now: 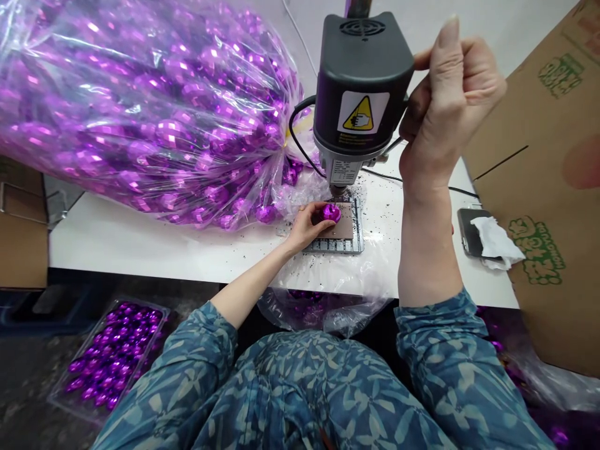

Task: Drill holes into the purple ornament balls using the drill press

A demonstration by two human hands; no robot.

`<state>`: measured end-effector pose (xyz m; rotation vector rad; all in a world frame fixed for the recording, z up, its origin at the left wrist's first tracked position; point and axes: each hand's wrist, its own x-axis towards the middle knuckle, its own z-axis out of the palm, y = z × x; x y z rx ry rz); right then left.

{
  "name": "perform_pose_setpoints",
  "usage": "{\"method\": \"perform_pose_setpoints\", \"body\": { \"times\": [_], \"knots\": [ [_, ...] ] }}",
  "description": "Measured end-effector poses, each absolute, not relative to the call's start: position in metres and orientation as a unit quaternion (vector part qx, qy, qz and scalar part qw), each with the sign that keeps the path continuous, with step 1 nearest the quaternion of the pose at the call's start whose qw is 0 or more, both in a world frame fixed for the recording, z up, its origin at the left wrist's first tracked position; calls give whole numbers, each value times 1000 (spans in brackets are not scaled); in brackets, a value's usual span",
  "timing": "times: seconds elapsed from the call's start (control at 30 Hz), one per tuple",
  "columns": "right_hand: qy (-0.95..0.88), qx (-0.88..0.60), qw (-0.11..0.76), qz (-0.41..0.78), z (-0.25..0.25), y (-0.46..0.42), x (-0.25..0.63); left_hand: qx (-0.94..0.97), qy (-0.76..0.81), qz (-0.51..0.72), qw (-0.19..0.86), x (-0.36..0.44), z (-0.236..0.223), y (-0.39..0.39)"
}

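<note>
My left hand (307, 226) pinches a shiny purple faceted ball (332, 213) between thumb and fingers. The ball rests on a small flat board (344, 226) laid over a slotted metal base plate (359, 240). Directly above it, the bit of a black bench drill press (360, 81) points down at the ball's top; whether it touches is too small to tell. My right hand (450, 100) is closed beside the motor housing, wrapped round the drill press lever (394, 145), whose grip is mostly hidden by the fingers.
A large clear bag of purple balls (164, 119) fills the table's left. Dark shavings dot the white table (140, 240). A phone (471, 232) with crumpled tissue (499, 240) lies right, by a tall cardboard box (539, 187). A clear tray (164, 310) of purple balls sits lower left.
</note>
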<state>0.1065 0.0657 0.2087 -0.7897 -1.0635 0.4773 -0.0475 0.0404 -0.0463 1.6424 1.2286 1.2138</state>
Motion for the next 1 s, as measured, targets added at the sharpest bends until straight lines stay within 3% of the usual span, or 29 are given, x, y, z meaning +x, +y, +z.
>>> {"method": "perform_pose_setpoints", "body": {
  "times": [0.1, 0.53, 0.77, 1.0],
  "knots": [
    [-491, -375, 757, 212, 208, 66, 107, 661, 474, 470, 343, -43, -47, 36],
    [-496, -318, 781, 209, 205, 70, 108, 633, 418, 482, 439, -46, -53, 41],
    [-484, -335, 780, 211, 206, 68, 106, 668, 435, 479, 366, -38, -47, 35],
    [-486, -314, 783, 227, 205, 65, 108, 679, 438, 466, 361, -38, -45, 36]
  ]
}}
